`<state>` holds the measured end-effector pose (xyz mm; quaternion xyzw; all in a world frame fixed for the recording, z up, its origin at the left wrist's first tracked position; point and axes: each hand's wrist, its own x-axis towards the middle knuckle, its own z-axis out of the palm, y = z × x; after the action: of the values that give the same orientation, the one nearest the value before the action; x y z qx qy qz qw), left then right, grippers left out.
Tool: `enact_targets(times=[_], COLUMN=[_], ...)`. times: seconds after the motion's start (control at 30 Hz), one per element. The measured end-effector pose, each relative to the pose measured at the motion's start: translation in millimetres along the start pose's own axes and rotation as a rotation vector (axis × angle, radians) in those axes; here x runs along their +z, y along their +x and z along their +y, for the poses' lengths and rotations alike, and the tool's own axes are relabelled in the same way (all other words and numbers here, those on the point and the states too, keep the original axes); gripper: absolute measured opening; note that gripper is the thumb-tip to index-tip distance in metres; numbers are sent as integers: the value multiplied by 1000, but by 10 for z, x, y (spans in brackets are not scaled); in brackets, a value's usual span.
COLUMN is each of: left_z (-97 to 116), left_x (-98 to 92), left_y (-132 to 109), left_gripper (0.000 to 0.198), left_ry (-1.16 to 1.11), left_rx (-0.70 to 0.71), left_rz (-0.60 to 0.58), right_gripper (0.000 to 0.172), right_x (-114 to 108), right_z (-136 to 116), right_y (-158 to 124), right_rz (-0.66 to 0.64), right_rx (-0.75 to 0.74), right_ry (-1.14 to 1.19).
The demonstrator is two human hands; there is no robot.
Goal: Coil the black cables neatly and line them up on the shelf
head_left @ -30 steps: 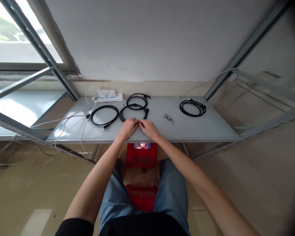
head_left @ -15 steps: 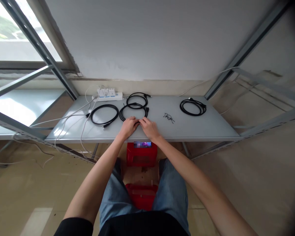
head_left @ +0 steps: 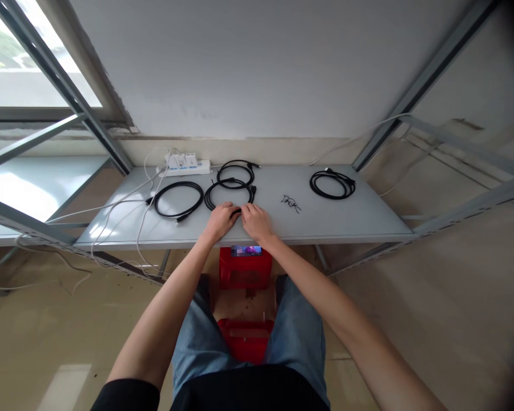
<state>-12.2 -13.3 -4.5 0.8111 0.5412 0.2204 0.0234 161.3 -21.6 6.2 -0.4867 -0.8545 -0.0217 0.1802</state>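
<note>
A coiled black cable [head_left: 207, 197] lies on the grey shelf [head_left: 346, 221], its near side running into my fingers. My left hand [head_left: 223, 220] is closed on that near side, and my right hand [head_left: 256, 221] grips it a little to the right. Both hands rest close together by the front edge, and the fingertips hide part of the cable. Just behind, a second black cable coil [head_left: 235, 161] overlaps the held one. Another looped black cable [head_left: 179, 184] is left of my hands. Several thin black twist ties [head_left: 291, 202] lie to the right.
A further black cable coil [head_left: 332, 197] sits at the right. At the back left is a white power strip [head_left: 197, 168] with plugs, and white cords [head_left: 142, 225] trail over the front edge. Metal posts [head_left: 379, 140] bound the shelf. Beneath stands a red box [head_left: 245, 273].
The whole view has shifted slightly. Both hands stay on the cable's near side, with the fingers only a little rearranged.
</note>
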Motion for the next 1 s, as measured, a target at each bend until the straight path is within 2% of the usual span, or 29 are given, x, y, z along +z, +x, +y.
enact_targets(times=[0.27, 0.5, 0.7, 0.83, 0.9, 1.0], left_z=[-12, -11, -14, -10, -5, 5], left_x=[3, -14, -25, -27, -28, -32], left_y=[8, 1, 9, 12, 13, 13], left_gripper=[32, 32, 32, 32, 32, 31], left_ry=[4, 1, 27, 34, 34, 34], left_rx=[2, 6, 9, 10, 12, 7], left_rz=[-11, -13, -31, -29, -27, -30], right_gripper=[29, 18, 21, 21, 22, 22], right_x=[-3, 53, -51, -134, -131, -65], right_z=[20, 71, 123, 97, 82, 89], right_y=[9, 145, 315, 413, 419, 363], right_rz=[11, -44, -178, -246, -239, -182], right_rx=[69, 441, 602, 728, 736, 638], right_ry=[136, 609, 1028, 1156, 1166, 1109])
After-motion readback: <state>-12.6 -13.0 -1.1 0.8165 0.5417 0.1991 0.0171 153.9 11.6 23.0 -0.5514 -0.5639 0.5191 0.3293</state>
